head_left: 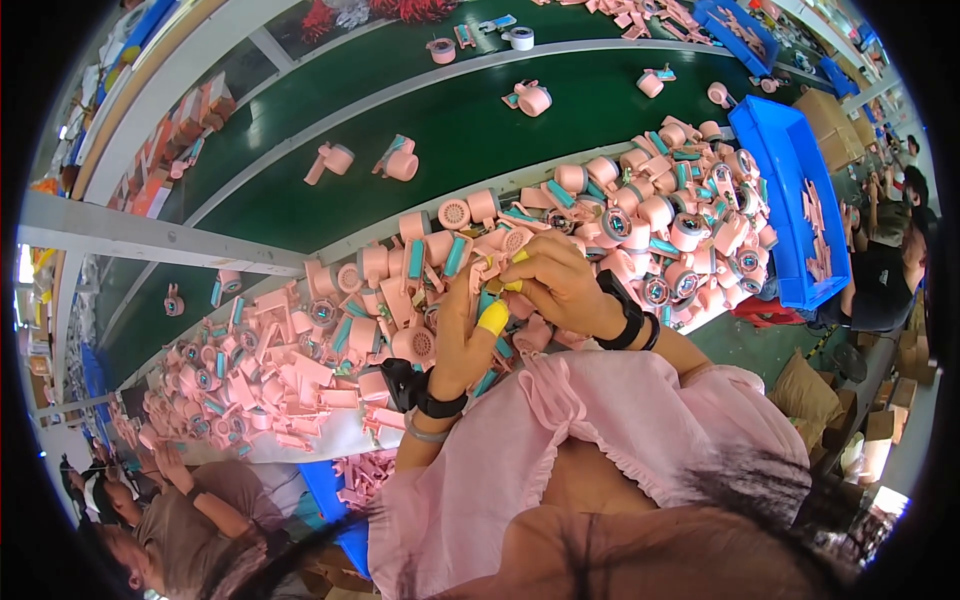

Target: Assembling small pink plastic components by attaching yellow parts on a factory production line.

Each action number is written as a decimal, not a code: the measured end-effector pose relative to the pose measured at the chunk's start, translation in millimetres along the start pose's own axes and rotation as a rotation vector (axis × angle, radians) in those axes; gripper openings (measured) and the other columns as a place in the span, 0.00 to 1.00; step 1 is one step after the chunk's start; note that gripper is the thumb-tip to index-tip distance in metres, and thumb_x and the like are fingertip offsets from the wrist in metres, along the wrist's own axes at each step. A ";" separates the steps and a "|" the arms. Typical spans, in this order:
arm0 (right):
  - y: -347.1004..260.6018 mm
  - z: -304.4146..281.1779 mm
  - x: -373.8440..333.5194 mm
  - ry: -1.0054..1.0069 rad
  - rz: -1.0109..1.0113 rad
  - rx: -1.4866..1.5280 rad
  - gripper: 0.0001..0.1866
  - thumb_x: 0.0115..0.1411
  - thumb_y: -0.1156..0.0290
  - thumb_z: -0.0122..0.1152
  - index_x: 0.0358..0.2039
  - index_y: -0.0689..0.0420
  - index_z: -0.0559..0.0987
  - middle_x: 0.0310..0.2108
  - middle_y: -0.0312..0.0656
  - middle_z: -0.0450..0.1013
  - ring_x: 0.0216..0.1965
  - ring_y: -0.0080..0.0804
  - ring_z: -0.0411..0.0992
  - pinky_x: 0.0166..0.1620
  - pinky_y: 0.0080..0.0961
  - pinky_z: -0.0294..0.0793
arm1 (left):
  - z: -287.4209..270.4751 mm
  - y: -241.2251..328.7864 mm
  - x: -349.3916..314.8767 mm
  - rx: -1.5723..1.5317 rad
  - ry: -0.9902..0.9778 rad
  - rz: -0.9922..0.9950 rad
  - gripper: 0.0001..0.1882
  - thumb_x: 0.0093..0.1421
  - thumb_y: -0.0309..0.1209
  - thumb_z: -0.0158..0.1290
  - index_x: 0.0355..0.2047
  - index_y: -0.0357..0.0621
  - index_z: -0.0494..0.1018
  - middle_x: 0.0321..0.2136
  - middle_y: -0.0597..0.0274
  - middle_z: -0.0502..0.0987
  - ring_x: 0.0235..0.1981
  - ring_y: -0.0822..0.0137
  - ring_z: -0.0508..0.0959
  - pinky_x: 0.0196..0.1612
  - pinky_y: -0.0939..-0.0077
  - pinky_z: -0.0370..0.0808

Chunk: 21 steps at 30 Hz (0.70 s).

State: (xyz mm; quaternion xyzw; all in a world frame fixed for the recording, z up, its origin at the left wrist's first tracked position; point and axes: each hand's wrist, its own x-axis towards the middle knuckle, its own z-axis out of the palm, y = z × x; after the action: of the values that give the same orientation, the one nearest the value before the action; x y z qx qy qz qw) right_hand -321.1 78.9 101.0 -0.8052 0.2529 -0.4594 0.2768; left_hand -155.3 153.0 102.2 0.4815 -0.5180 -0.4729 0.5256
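Note:
My left hand [461, 335] and my right hand [568, 287] meet above a heap of small pink handheld fans [610, 225]. Yellow covers wrap some fingertips. Between them is a pink fan part [487, 270] with a bit of teal showing; the fingers hide most of it. The left hand closes round it from the left, its thumb pointing up. From the right, the right hand's fingers are pinched against it; whether they also hold something small, I cannot make out. Many fans in the heap lie with round heads, open handles and teal cylinders [452, 257] showing.
Beyond the heap runs a green conveyor belt [450, 110] with scattered fans. A blue bin [768, 150] with pink pieces stands at right, another blue bin [322, 490] at lower left. A white post [160, 230] crosses the left. Co-workers sit at lower left [215, 510] and far right [880, 270].

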 end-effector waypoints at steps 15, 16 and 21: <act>-6.6 -5.8 8.1 -0.029 -0.051 -0.108 0.16 0.40 0.82 0.65 0.32 0.53 0.81 0.29 0.37 0.68 0.36 0.39 0.66 0.40 0.31 0.67 | 9.0 1.1 2.0 -0.073 0.005 -0.076 0.20 0.67 0.32 0.46 0.56 0.36 0.63 0.20 0.73 0.66 0.19 0.83 0.61 0.20 0.87 0.56; -5.8 -5.6 7.7 -0.029 -0.050 -0.107 0.16 0.40 0.82 0.65 0.32 0.53 0.81 0.29 0.37 0.68 0.36 0.39 0.66 0.40 0.31 0.67 | 7.9 -0.1 1.2 -0.075 -0.001 -0.079 0.20 0.66 0.31 0.47 0.56 0.36 0.63 0.21 0.73 0.66 0.19 0.83 0.61 0.21 0.87 0.57; -2.9 -7.3 7.3 -0.060 -0.074 -0.114 0.16 0.41 0.82 0.66 0.32 0.53 0.80 0.29 0.37 0.68 0.36 0.39 0.66 0.40 0.31 0.67 | 7.4 0.2 2.3 -0.019 -0.004 -0.055 0.21 0.66 0.31 0.48 0.57 0.36 0.62 0.23 0.71 0.67 0.20 0.82 0.62 0.21 0.86 0.59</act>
State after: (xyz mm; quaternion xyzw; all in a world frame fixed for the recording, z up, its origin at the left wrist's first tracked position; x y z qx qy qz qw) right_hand -323.7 74.5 110.5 -0.8419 0.2403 -0.4298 0.2206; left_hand -162.6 150.6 102.6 0.4897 -0.5012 -0.4929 0.5158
